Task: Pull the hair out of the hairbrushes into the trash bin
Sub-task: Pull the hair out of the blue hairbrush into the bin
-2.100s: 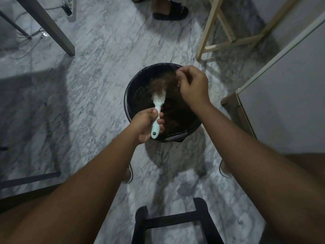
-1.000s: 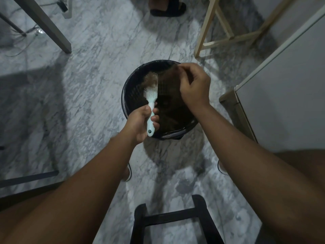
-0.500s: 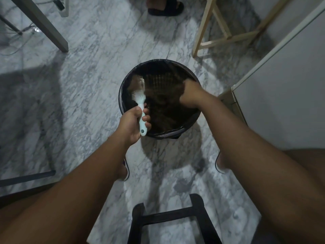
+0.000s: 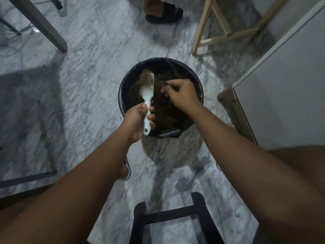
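A round black trash bin [image 4: 123, 101] lined with a dark bag stands on the marble floor, with brown hair piled inside. My left hand [image 4: 136, 120] grips the handle of a light blue hairbrush [image 4: 148, 93], held upright over the bin's left side. A tuft of brown hair [image 4: 146, 78] clings to the bristles near the brush's tip. My right hand [image 4: 181, 95] hovers over the bin just right of the brush, fingers loosely curled toward it; whether strands are pinched in them I cannot tell.
A black stool frame [image 4: 168, 215] stands at the bottom centre. A white cabinet [image 4: 281, 85] rises at the right, a pale wooden stand [image 4: 211, 36] behind the bin, a grey table leg [image 4: 44, 27] at top left. Another person's sandalled foot [image 4: 163, 14] is at the top.
My right hand pulled a sheet of hair off the brush, dipped into the bin, then rose back beside the brush. The brush shifted left, then back toward centre.
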Motion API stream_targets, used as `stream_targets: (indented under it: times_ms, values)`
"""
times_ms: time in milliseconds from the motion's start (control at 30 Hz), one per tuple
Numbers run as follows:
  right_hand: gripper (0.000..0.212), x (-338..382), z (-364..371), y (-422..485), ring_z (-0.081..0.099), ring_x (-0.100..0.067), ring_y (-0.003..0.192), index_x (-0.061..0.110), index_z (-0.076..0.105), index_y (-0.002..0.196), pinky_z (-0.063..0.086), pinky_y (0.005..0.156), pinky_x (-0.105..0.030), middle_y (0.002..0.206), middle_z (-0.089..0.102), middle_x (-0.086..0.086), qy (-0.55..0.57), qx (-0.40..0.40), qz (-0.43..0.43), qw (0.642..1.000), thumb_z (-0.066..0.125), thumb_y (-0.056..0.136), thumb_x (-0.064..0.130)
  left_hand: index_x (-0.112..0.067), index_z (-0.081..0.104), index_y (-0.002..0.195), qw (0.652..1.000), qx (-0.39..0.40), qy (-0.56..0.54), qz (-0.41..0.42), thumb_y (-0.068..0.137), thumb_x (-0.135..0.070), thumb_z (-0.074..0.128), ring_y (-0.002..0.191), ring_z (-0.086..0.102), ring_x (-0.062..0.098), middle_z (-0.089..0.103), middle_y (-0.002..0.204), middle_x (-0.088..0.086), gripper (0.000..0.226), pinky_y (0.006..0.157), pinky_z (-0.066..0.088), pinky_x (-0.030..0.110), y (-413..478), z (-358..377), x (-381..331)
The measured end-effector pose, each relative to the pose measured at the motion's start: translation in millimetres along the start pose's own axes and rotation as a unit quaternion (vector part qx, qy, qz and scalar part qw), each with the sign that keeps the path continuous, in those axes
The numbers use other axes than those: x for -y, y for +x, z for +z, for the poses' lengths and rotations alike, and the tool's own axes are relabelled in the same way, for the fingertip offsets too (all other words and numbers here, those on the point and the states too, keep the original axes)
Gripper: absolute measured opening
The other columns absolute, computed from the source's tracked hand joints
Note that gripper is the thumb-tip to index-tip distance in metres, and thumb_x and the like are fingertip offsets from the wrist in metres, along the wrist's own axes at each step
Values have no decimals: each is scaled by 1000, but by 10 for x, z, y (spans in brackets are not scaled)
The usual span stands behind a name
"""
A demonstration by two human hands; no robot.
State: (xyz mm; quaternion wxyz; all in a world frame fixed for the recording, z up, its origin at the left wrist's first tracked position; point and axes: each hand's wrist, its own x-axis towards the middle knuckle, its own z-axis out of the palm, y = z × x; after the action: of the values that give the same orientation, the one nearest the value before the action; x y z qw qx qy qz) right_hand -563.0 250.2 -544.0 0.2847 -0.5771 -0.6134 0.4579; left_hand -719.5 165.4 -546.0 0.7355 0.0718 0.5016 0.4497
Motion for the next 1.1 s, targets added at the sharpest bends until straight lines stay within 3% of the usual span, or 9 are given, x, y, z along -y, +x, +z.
stream_targets:
  times_ms: [167, 400, 467, 600, 800, 867, 933, 1000, 1100]
  values:
    - [18, 131, -40, -11, 72, -6, 84, 8, 79, 103, 59, 83, -27, 90, 77, 1, 55, -105, -101, 988, 66, 92, 12, -9, 53, 114, 1000, -2, -1, 3, 101, -9, 31, 56, 39, 9, 51, 80, 0, 25, 45, 35, 21, 10, 71, 39]
    - [18, 316, -76, -106, 67, -15, 74, 1, 78, 96, 54, 67, -27, 82, 72, -8, 84, -248, -221, 939, 64, 95, 13, -11, 55, 110, 996, -49, -80, -4, 98, -8, 33, 49, 41, 5, 50, 74, -3, 25, 42, 37, 19, 99, 157, -7]
    - [19, 397, -148, -88, 62, -19, 62, 5, 77, 93, 53, 58, -37, 75, 69, -8, 130, -294, -217, 922, 61, 97, 14, -11, 52, 105, 990, -59, -130, -10, 101, -10, 32, 47, 41, 5, 48, 73, -4, 21, 40, 36, 18, 131, 79, 16]
    - [23, 512, -388, 78, 64, -19, 64, 5, 73, 101, 53, 55, -33, 81, 73, -9, 222, -369, -163, 888, 53, 101, 16, -14, 51, 105, 984, -90, -153, -8, 102, -12, 33, 46, 41, 5, 47, 73, -5, 18, 40, 36, 18, 143, -182, 58]
    - [28, 154, -231, 119, 59, -10, 61, 8, 72, 84, 51, 61, -29, 68, 65, -1, 20, -190, -39, 981, 57, 98, 27, -13, 52, 114, 989, -48, -139, -1, 99, -10, 33, 51, 41, 6, 51, 75, -4, 24, 45, 37, 18, 49, -122, 42]
    - [29, 35, -203, 91, 68, -19, 98, 8, 67, 121, 54, 91, -29, 107, 72, -9, -79, -69, 53, 993, 58, 95, 18, -12, 54, 117, 992, -36, -120, 2, 99, -11, 35, 53, 42, 6, 52, 77, -3, 26, 46, 38, 19, 45, -65, 38]
    - [71, -8, -188, 56, 52, -29, 130, 7, 30, 153, 42, 105, -31, 145, 49, -18, -152, 43, 142, 977, 59, 89, 12, -11, 55, 118, 996, -26, -91, 5, 99, -10, 36, 54, 43, 7, 53, 80, -2, 27, 46, 39, 20, 42, -19, 35]
    - [82, 2, -139, 36, 57, -25, 123, 15, 17, 159, 46, 103, -33, 151, 42, -16, -119, 58, 135, 982, 59, 88, 16, -11, 55, 118, 999, -12, -50, 9, 100, -10, 35, 56, 43, 8, 53, 82, -1, 27, 47, 39, 22, 35, 21, 37]
    - [66, 61, -30, 21, 61, 3, 90, 24, 36, 153, 47, 91, -17, 131, 61, -2, -10, 16, 51, 999, 64, 94, 33, -10, 54, 120, 1000, 12, 3, 9, 103, -11, 35, 56, 43, 10, 54, 86, 0, 26, 49, 39, 24, 7, 76, 63]
